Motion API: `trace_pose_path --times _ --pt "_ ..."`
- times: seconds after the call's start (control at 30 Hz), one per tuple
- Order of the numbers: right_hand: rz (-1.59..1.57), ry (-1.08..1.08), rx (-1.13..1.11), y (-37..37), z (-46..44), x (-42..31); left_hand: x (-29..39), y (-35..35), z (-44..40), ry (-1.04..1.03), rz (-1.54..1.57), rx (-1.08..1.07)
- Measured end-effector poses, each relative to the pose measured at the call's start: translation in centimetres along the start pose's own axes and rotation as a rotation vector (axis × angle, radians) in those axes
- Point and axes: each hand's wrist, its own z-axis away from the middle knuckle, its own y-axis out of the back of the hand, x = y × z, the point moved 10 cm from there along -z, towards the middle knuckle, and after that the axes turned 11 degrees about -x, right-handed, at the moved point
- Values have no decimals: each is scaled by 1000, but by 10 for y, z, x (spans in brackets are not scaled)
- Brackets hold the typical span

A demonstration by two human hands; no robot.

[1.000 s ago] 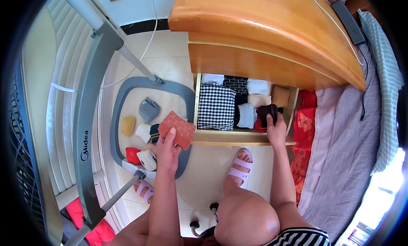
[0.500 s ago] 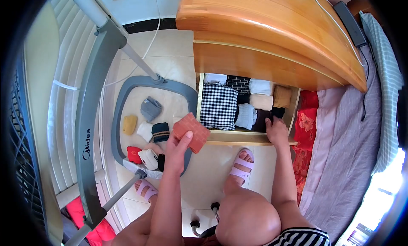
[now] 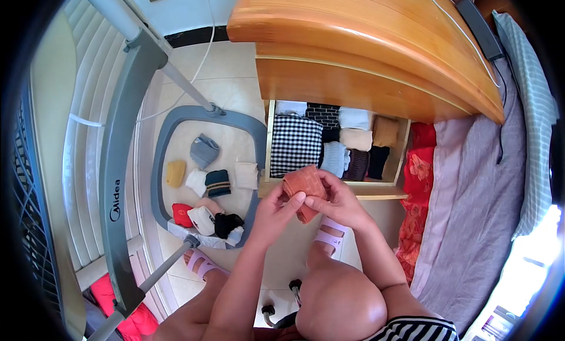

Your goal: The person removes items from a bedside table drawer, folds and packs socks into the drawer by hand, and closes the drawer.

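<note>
Cloth (image 3: pixel 304 184), earlier clamped by left hand (image 3: pixel 272 216) alone, is now clamped by right hand (image 3: pixel 344 207) too. Stand (image 3: pixel 122 164) reads "Midea".

A black-and-white striped sleeve (image 3: pixel 412 330) shows at 5 o'clock; lilac sandals (image 3: pixel 328 239) at 7 and 5 o'clock have broad straps.

Glossy wooden cabinet (image 3: pixel 365 88); matt folded orange cloth (image 3: pixel 305 186).
</note>
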Motion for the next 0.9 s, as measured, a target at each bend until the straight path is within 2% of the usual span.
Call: trace_pose_path --times 0.07,0.17,0.3,0.37,0.5,0.57,0.63,0.67,0.8,0.9 --pt "3 -6 40 11 8 1 -6 -11 0 75 34 -58" --pt "-57 108 178 48 26 1 -10 -16 2 98 -53 -57" --pt "72 154 655 133 75 0 -8 -12 6 74 -122 -23" --pt "216 78 800 165 95 6 -4 3 11 36 -46 69" --pt "229 8 849 211 100 51 12 31 18 -14 -31 171" --pt "204 20 809 223 93 68 17 55 25 -93 48 293" --pt "611 -173 763 221 86 66 18 64 35 -65 61 353" --pt "919 -244 944 215 101 58 17 71 41 -66 58 384" --pt "895 -217 926 205 97 54 4 83 51 -35 39 415" --pt "993 -246 942 200 91 51 10 80 59 -23 9 406"
